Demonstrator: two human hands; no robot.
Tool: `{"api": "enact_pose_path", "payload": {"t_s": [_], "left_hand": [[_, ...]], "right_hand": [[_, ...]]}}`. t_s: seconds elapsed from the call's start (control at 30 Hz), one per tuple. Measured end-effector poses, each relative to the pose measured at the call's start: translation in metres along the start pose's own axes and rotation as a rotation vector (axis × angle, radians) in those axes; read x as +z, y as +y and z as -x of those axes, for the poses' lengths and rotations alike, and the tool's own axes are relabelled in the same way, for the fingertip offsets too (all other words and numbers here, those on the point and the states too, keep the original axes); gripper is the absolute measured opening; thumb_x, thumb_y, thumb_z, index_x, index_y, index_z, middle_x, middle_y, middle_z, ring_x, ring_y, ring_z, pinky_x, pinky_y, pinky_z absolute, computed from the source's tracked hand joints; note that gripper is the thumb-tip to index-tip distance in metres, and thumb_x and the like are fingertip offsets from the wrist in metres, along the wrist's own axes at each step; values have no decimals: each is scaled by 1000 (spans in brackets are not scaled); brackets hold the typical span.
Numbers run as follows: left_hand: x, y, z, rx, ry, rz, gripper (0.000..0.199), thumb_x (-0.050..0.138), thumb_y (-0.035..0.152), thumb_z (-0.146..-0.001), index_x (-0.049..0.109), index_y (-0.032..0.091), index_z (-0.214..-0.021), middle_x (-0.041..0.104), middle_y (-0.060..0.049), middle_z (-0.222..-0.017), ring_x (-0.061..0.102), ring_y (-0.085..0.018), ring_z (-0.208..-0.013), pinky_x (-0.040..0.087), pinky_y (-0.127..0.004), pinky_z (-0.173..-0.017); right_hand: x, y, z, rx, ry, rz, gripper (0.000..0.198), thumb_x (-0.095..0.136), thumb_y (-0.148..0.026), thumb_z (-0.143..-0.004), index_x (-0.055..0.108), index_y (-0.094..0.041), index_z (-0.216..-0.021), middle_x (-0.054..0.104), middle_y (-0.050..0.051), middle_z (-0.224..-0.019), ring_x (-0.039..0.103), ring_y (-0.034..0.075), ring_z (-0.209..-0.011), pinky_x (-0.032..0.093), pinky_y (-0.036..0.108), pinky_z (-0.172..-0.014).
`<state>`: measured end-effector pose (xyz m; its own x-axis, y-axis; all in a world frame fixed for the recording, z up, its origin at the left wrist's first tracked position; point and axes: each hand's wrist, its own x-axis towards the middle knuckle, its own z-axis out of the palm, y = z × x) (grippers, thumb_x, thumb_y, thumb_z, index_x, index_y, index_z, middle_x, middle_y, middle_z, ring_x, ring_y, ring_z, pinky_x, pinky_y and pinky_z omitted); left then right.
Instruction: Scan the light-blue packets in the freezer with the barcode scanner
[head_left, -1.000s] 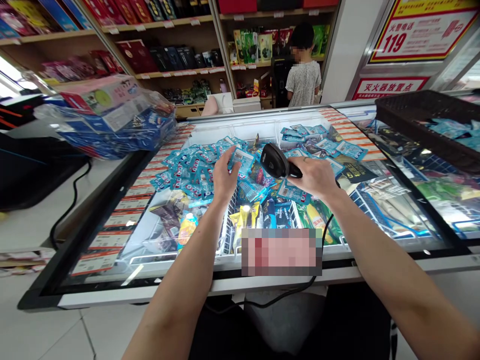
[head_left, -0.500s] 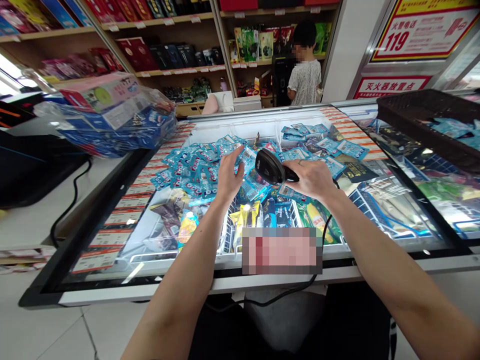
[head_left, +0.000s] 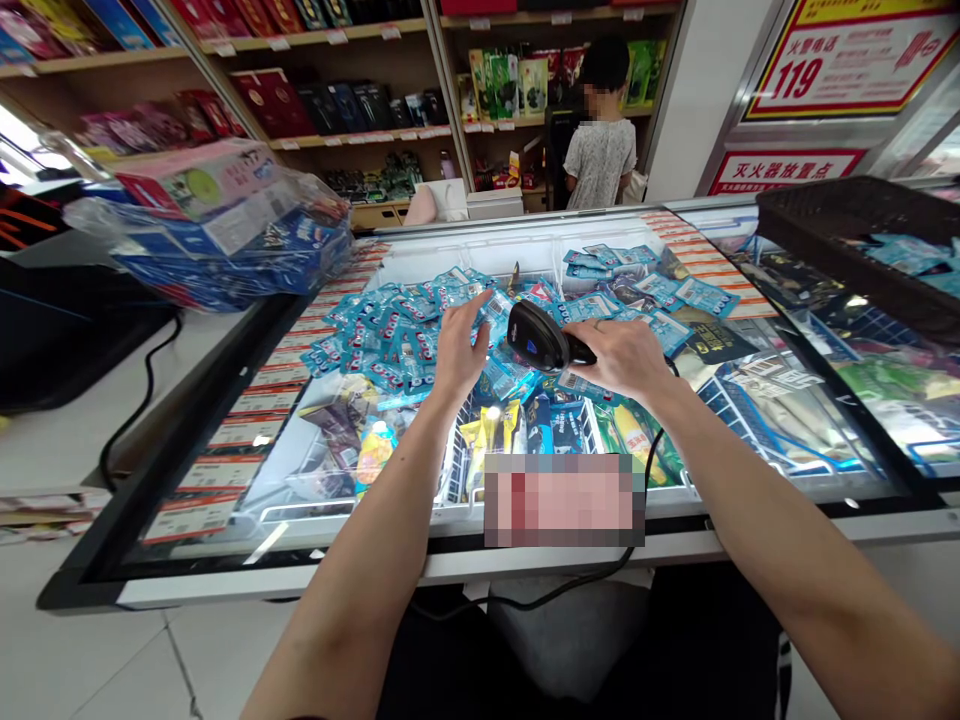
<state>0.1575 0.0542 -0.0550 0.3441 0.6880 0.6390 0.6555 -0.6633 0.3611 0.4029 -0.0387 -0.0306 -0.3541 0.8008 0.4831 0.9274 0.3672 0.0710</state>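
My right hand is wrapped round the handle of a black barcode scanner, whose head points left and shows a small blue light. My left hand lies at the heap of blue packets, its index finger stretched out and thumb apart. Just beyond those fingertips is a blue packet with a white label patch, facing the scanner; I cannot make out any grip on it. The packets are spread over the glass top of a freezer. A black cable hangs along its front edge.
Wrapped boxes in clear plastic stand at the left. A dark brown basket with more blue packets is at the right. Price labels line the glass. Behind the freezer, a person stands near stocked shelves.
A blue light now shows on the scanner, which has barely shifted. Both hands stay nearly where they were. The person in the background has moved slightly left.
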Motion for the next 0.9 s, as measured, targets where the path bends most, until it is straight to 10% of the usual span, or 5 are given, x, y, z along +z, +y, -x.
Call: {"api": "enact_pose_path", "payload": {"t_s": [0.4, 0.67, 0.9], "left_hand": [[-2, -20, 6, -122, 201, -185, 45, 46, 33, -90, 47, 23, -133, 52, -13, -134, 46, -31, -124, 35, -52, -103], [1, 9, 8, 120, -225, -358, 30, 42, 35, -93, 65, 30, -111, 62, -4, -124, 48, -27, -119, 33, -49, -102], [5, 1, 8, 17, -165, -422, 32, 39, 33, -92, 68, 26, -107, 64, -5, -122, 48, -29, -118, 33, -50, -99]], "right_hand": [[6, 14, 0, 214, 113, 10, 38, 51, -44, -86, 62, -21, -114, 70, 6, -89, 62, 20, -78, 33, 28, -62], [7, 18, -1, 348, 97, 54, 43, 49, -50, -84, 63, -20, -112, 69, 9, -86, 61, 23, -74, 35, 31, -61], [8, 23, 0, 386, 124, 46, 37, 53, -45, -82, 64, -20, -108, 70, 8, -87, 62, 24, -77, 36, 30, -61]]}}
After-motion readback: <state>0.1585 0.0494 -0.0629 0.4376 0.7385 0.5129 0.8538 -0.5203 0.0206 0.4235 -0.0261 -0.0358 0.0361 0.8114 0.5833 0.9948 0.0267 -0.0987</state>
